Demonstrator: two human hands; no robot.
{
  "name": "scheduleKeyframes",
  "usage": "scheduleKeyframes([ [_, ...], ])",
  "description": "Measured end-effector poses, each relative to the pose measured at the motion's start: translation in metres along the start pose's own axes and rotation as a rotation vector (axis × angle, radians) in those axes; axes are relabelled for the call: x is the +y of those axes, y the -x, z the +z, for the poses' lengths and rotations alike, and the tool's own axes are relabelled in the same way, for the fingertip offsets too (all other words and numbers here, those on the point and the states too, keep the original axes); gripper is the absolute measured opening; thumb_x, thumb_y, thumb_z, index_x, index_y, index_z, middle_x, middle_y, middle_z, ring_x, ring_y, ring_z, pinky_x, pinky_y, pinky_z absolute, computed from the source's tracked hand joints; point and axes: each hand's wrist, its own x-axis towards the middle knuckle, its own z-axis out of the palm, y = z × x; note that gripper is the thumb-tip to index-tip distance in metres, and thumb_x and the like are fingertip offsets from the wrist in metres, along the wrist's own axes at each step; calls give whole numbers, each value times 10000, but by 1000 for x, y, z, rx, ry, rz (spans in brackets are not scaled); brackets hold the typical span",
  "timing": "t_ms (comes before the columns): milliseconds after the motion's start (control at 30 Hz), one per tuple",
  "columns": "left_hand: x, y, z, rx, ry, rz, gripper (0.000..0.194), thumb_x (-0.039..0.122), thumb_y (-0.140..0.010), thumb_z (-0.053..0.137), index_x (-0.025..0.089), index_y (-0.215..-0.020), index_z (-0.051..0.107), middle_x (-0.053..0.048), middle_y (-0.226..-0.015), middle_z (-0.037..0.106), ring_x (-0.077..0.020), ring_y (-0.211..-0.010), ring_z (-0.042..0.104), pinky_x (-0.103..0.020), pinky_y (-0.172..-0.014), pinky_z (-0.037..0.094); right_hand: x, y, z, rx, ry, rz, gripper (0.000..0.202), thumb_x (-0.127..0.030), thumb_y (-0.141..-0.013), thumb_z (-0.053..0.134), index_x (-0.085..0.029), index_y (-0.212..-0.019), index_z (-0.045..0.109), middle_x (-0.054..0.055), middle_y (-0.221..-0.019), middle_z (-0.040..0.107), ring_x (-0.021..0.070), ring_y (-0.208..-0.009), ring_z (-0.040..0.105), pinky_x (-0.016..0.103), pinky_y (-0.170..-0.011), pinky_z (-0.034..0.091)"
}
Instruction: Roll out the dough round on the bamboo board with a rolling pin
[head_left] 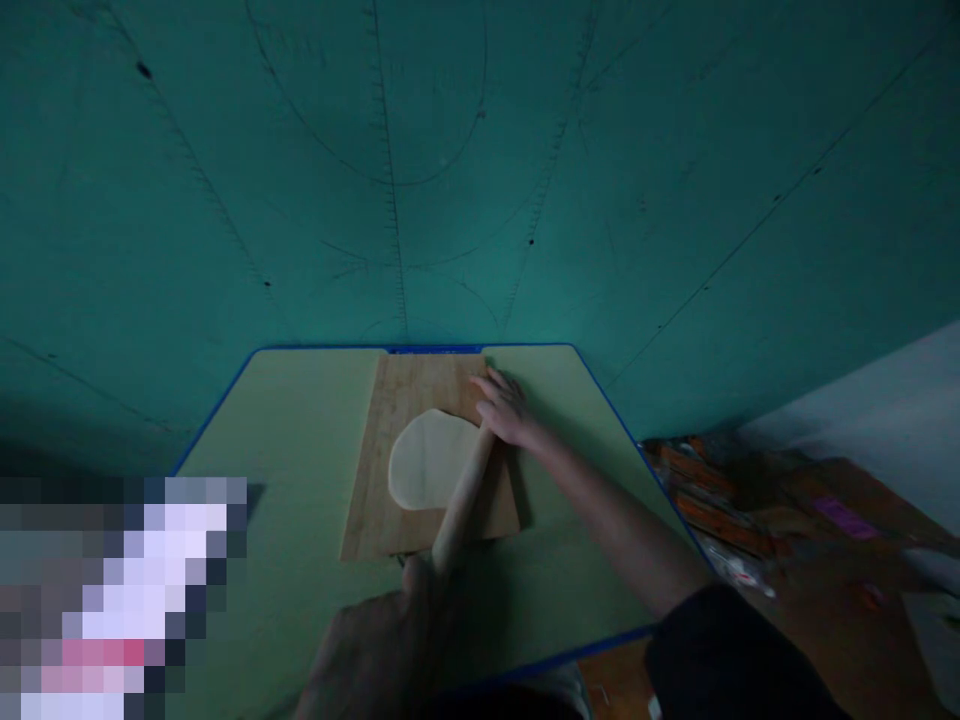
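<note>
A flat round sheet of pale dough (431, 462) lies on a wooden board (367, 520). Across the dough's right edge runs a wooden rolling pin (465, 500), slanting from lower left to upper right. My left hand (375, 635) is at the pin's near end, dark and blurred, its thumb along the wood and its fingers wrapped round the end. At the far end, my right hand (506, 408) rests on the pin by the board's upper right edge, with its fingers spread forward and apart.
The board lies on a pale green table (300, 450) with a blue rim, against a green wall (450, 200). A pixelated patch covers the lower left. Brown and orange items (697, 490) lie on the floor at the right.
</note>
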Motion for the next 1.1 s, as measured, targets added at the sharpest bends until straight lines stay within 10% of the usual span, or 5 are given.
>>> scheduleKeyframes([
  [233, 31, -26, 9, -28, 14, -35, 295, 262, -1007, 512, 121, -1251, 598, -108, -900, 719, -206, -743, 704, -315, -632, 553, 22, 21, 0, 38, 76, -74, 593, -163, -960, 293, -127, -1538, 417, 111, -1615, 394, 230, -1514, 267, 417, -1230, 203],
  [633, 0, -29, -61, 44, -114, -78, 342, 270, -1017, 315, 180, -1276, 519, -99, -805, 746, -240, -700, 732, -286, -553, 416, -46, -15, -31, 19, 40, -19, 457, -199, -965, 399, -186, -1395, 554, 101, -1421, 608, 196, -1310, 551, 324, -1069, 415],
  [1100, 7, -26, -14, 32, -250, 14, 787, 86, -883, 444, 97, -1604, 130, -100, -735, 725, -223, -581, 703, -248, -448, 395, -56, 2, -6, 168, 187, -112, 427, -288, -932, 519, -161, -1333, 599, 163, -1433, 529, 310, -1349, 433, 454, -1143, 299],
])
